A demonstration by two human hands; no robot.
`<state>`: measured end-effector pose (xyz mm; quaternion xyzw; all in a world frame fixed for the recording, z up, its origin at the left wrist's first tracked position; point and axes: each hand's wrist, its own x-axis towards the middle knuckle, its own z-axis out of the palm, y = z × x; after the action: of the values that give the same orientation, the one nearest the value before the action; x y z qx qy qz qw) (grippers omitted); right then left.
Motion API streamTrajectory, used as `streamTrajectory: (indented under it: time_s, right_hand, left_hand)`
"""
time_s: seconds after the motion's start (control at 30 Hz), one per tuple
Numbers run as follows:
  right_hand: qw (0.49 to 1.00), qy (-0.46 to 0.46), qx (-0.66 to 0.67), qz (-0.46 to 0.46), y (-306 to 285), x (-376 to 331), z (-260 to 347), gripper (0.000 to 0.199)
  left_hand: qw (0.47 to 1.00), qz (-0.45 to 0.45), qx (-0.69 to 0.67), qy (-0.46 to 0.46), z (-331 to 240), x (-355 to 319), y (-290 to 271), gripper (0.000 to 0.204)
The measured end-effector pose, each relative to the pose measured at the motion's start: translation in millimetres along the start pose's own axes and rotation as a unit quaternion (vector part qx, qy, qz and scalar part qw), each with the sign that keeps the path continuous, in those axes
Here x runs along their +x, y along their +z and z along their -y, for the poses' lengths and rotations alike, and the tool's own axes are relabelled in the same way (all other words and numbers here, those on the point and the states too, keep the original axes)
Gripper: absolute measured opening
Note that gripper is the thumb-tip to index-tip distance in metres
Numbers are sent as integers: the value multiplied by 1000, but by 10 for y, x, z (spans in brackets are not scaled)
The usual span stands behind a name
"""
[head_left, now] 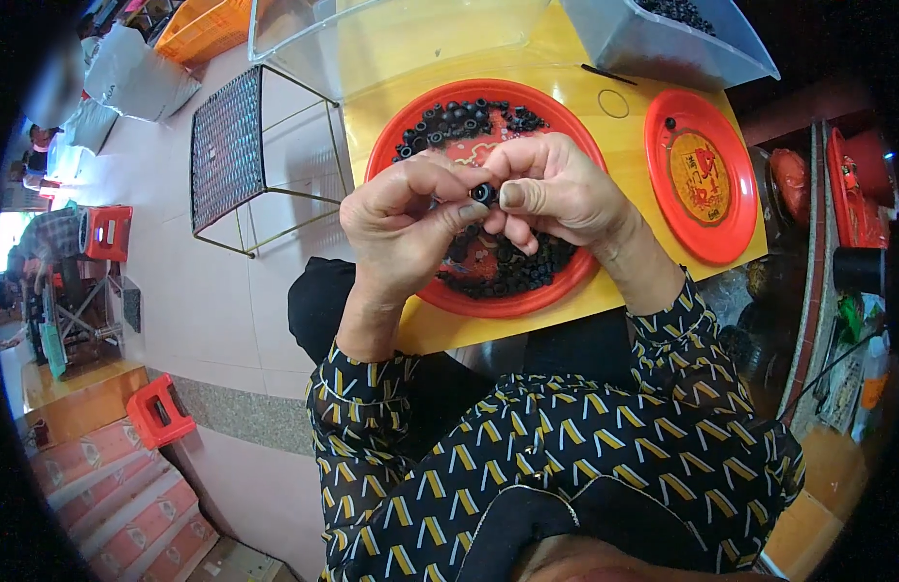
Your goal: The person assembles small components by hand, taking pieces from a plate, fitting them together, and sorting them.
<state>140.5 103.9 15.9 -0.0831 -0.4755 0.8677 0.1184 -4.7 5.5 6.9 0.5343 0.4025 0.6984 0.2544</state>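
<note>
Both hands meet above a large round red tray (383,145) on a yellow table. Between thumb and fingers, my left hand (406,218) pinches a small round black part with a ring-shaped opening (484,193). From the other side, my right hand (566,189) has thumb and fingertips closed at the same part. Larger black round parts (449,121) lie heaped on the tray's far side. Smaller black pieces (527,272) are spread over its near side, partly hidden by the hands.
On the right lies a smaller red plate (663,184) with one black piece (670,123). A clear bin (682,48) holding black parts stands at the far right, another clear bin (401,39) further left. A woven stool (226,145) stands left of the yellow table (624,218).
</note>
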Motion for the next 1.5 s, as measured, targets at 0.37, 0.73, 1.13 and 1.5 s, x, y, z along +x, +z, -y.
streamTrajectory:
  time_s: [0.37,0.73,1.13,1.5]
  right_hand:
    - [997,25,-56,-45,-49,44,14,23]
    - [986,-18,-117,-116,-37,14,87,12]
    - [936,-165,-169,-260,-270,114,947,18]
    - [690,-141,-699,-119,-257,285,-77,12]
  left_hand:
    - [997,21,70,-2,88,12,26,18]
    - [999,-6,18,-46,51,-1,68,25]
    - [931,37,357,-67,8,34,-400,11]
    - [876,118,467,-17,91,4,-386,13]
